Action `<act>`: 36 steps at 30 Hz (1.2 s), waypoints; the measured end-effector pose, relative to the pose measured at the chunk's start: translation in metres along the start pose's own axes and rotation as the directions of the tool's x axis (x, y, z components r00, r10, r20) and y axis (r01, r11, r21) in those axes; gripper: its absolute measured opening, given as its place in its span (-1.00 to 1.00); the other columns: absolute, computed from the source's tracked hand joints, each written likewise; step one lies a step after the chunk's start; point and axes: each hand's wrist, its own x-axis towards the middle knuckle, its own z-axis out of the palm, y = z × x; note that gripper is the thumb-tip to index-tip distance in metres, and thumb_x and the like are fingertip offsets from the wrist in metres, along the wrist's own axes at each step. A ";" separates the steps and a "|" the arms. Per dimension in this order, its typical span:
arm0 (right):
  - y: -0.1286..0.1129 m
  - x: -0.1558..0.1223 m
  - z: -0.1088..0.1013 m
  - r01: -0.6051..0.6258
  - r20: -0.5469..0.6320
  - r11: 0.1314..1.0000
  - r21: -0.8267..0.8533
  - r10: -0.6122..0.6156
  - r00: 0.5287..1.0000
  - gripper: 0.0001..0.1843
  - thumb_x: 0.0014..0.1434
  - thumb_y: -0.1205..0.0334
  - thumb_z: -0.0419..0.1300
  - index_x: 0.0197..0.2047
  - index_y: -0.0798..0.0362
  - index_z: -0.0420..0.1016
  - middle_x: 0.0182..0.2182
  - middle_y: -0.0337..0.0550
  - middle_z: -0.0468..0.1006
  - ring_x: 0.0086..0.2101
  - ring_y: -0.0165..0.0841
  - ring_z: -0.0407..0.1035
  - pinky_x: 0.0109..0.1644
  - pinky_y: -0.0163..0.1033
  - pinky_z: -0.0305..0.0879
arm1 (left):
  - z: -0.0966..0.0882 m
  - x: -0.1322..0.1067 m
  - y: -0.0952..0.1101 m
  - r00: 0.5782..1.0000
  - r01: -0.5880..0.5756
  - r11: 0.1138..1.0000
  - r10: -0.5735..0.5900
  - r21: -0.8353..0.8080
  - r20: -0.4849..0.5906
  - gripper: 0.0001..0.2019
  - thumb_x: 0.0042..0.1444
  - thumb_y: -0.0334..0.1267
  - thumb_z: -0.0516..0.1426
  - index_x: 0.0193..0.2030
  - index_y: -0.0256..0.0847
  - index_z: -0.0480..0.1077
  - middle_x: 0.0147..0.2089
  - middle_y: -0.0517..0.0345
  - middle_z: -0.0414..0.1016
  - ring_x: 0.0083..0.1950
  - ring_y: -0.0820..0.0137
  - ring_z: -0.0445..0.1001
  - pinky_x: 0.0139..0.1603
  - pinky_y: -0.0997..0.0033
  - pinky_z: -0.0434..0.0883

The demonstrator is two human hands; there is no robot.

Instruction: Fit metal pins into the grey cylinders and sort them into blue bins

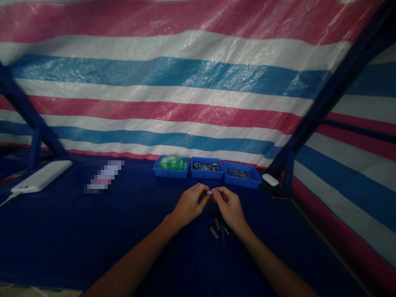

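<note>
Between the fingertips of both hands is a small grey cylinder, held level above the dark blue table. My left hand pinches its left end, and my right hand pinches the right end. Whether another part sits inside it cannot be made out. Below the hands, two similar grey cylinders lie on the table. Beside them rest two thin metal pins, close to my right wrist.
Three blue trays line the back: one with green pieces in plastic, one with short metal parts, one with metal pins. A white power bank lies left; a small white case on a dark phone lies right.
</note>
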 end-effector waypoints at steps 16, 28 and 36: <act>0.008 -0.004 0.003 0.026 0.035 0.998 0.063 -0.028 0.999 -0.73 0.08 0.04 0.10 -0.32 0.11 0.38 -0.58 -0.28 0.35 -0.53 -0.45 0.28 -0.48 -0.37 0.21 | 0.001 -0.008 -0.004 1.000 0.005 1.000 -0.005 -0.013 -0.018 -0.84 0.20 -0.25 -0.08 -0.17 -0.20 0.26 -0.25 0.10 0.44 -0.24 0.40 0.43 -0.22 0.43 0.32; -0.001 0.002 -0.013 0.459 0.078 0.786 -0.413 -0.472 0.878 -0.79 0.14 0.16 0.05 -0.44 0.07 0.39 -0.48 -0.18 0.37 -0.41 -0.38 0.28 -0.28 -0.29 0.20 | 0.004 -0.015 0.007 0.997 0.061 0.998 -0.061 0.002 0.041 -0.71 0.21 -0.11 -0.13 -0.23 -0.22 0.30 -0.42 0.15 0.43 -0.39 0.41 0.41 -0.35 0.45 0.27; 0.004 0.082 -0.021 0.272 -0.146 0.771 -0.576 -0.425 0.893 -0.65 0.09 0.03 0.09 -0.16 0.10 0.40 -0.39 -0.09 0.38 -0.27 -0.25 0.25 -0.11 -0.17 0.16 | 0.004 -0.023 0.027 0.875 -0.281 0.945 0.180 0.167 0.450 -0.74 -0.01 -0.05 0.15 -0.26 -0.18 0.34 -0.30 0.16 0.44 -0.26 0.36 0.41 -0.25 0.41 0.24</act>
